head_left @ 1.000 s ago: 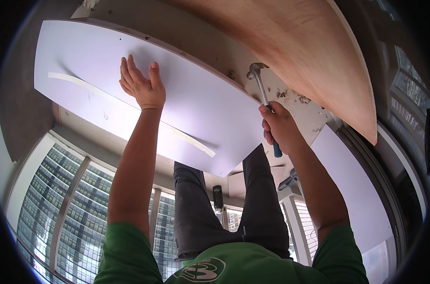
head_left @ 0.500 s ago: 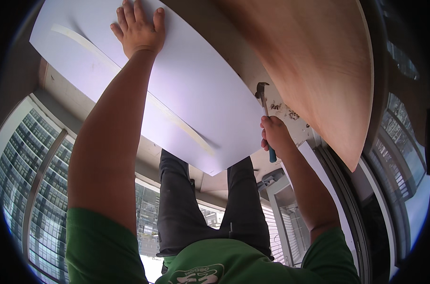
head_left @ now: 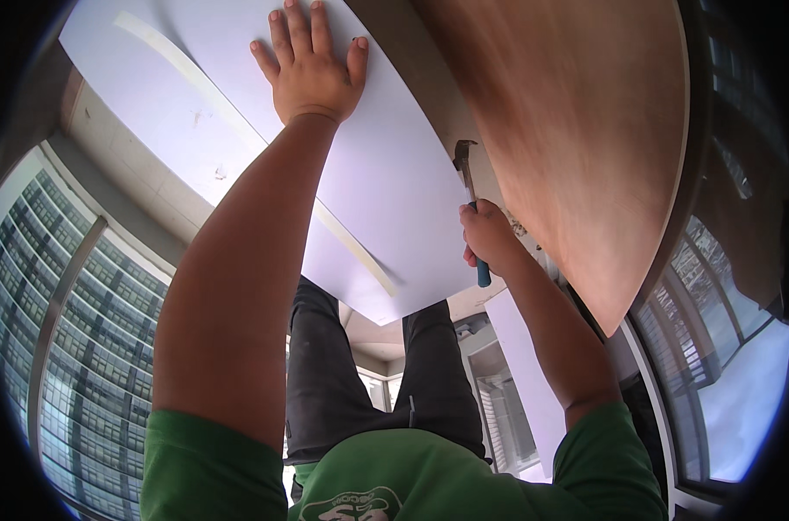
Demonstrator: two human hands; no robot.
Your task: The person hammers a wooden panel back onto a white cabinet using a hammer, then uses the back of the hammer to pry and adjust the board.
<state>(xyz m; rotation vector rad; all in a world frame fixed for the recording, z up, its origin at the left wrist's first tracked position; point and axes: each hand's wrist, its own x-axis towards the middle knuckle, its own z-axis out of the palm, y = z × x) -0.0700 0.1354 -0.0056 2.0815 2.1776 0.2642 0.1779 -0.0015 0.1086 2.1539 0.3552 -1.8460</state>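
A large white panel (head_left: pixel 386 182) lies in front of me, its near corner by my legs. A thin pale strip (head_left: pixel 353 243) runs along it and passes under my left forearm. My left hand (head_left: pixel 314 74) rests on the panel with its fingers spread, right of the strip. Beyond the panel's right edge, my right hand (head_left: pixel 488 233) is wrapped round the handle of a claw hammer (head_left: pixel 466 169). The hammer's dark head points away from me, and the blue-green end of its grip sticks out below my fist.
A big brown wooden panel (head_left: pixel 577 130) with a curved-looking edge stands on the right, close to the hammer. Glass windows (head_left: pixel 99 347) line the left side, with a tall building outside. Glass panes (head_left: pixel 716 330) also stand at far right. A white board (head_left: pixel 524 373) is below my right forearm.
My left hand has shifted right across the white panel, still spread. My right hand and the hammer have moved slightly left, nearer the panel's edge. The whole view has turned a little.
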